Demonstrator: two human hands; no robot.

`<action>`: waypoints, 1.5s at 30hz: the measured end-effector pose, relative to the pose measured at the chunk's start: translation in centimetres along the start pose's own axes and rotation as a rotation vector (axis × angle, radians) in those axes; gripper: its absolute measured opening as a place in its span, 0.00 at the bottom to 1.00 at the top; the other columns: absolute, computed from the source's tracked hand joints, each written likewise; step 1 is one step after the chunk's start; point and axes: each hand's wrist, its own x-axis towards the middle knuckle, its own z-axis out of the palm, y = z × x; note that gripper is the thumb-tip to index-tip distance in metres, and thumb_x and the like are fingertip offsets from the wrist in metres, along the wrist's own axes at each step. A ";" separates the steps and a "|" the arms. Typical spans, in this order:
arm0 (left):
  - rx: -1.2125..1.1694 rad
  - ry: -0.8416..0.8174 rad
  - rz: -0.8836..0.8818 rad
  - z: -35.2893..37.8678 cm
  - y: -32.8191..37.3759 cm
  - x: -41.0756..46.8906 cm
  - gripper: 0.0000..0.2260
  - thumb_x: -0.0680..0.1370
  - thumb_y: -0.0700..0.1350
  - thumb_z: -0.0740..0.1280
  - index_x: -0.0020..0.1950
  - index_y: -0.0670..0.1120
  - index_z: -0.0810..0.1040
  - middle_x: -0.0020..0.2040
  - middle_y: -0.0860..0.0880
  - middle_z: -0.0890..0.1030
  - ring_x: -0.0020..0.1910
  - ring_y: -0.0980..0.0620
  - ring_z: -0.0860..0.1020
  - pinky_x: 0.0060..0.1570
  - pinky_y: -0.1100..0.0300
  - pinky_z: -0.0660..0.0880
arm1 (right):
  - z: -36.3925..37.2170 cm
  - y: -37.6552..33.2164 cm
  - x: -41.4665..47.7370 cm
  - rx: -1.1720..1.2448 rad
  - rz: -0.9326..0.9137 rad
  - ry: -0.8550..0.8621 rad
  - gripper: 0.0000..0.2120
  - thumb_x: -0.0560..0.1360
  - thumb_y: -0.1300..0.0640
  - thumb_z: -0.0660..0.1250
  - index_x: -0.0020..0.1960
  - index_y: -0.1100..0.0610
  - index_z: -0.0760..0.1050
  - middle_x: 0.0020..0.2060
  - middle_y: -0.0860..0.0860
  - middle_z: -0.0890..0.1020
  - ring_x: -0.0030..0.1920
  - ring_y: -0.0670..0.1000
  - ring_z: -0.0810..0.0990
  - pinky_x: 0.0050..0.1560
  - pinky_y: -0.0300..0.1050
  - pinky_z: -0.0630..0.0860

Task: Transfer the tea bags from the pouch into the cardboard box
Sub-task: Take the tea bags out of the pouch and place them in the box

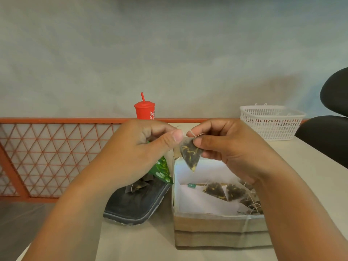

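Observation:
A pyramid tea bag point(190, 154) of dark leaves hangs above the far left corner of the open cardboard box point(218, 229). My right hand point(224, 146) pinches its top corner, with the string looped over the forefinger. My left hand point(135, 149) grips the string end beside it, thumb against the bag's top. Several tea bags point(233, 193) lie on white paper inside the box. The green pouch point(162, 171) stands partly hidden behind my left hand. Another tea bag point(138, 186) lies on a dark tray point(135, 206) left of the box.
A red cup with a straw point(144, 110) stands at the table's far edge. A white plastic basket point(271, 121) sits at the back right, next to a black chair point(331, 129). An orange mesh railing point(52, 153) runs along the left.

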 end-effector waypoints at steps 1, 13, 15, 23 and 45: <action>0.006 0.001 -0.023 -0.1 -0.1 0.0 0.10 0.70 0.58 0.66 0.43 0.55 0.83 0.36 0.58 0.83 0.38 0.60 0.80 0.41 0.65 0.75 | -0.3 -0.1 0.0 -0.024 -0.010 0.018 0.12 0.70 0.71 0.67 0.36 0.56 0.81 0.29 0.49 0.79 0.30 0.42 0.77 0.31 0.32 0.74; 0.722 -0.258 -0.529 -3.0 -3.4 -0.3 0.32 0.64 0.45 0.76 0.64 0.58 0.65 0.56 0.54 0.65 0.55 0.54 0.67 0.45 0.61 0.66 | -0.8 4.8 2.4 -1.134 0.277 0.075 0.11 0.74 0.65 0.63 0.46 0.51 0.80 0.48 0.48 0.81 0.47 0.49 0.79 0.47 0.38 0.75; 0.726 -0.276 -0.539 -3.0 -3.6 -0.4 0.30 0.66 0.43 0.74 0.63 0.58 0.66 0.55 0.53 0.66 0.55 0.52 0.69 0.47 0.60 0.68 | -0.5 5.4 2.6 -1.188 0.307 0.055 0.11 0.74 0.65 0.63 0.47 0.51 0.81 0.50 0.50 0.81 0.47 0.50 0.79 0.50 0.41 0.76; 0.713 -0.205 -0.497 -3.0 -3.8 -0.5 0.21 0.72 0.35 0.65 0.57 0.57 0.67 0.49 0.54 0.70 0.43 0.56 0.69 0.32 0.67 0.62 | 0.3 6.0 2.7 -1.112 0.348 0.020 0.20 0.75 0.67 0.62 0.63 0.52 0.74 0.60 0.51 0.77 0.56 0.51 0.77 0.56 0.39 0.72; 0.703 0.075 -0.270 -3.5 -3.1 0.0 0.10 0.71 0.38 0.68 0.40 0.52 0.72 0.38 0.55 0.75 0.38 0.59 0.73 0.35 0.66 0.68 | 4.3 5.1 1.1 -0.946 -0.072 -0.324 0.22 0.80 0.60 0.56 0.73 0.48 0.61 0.73 0.40 0.58 0.72 0.43 0.57 0.64 0.30 0.50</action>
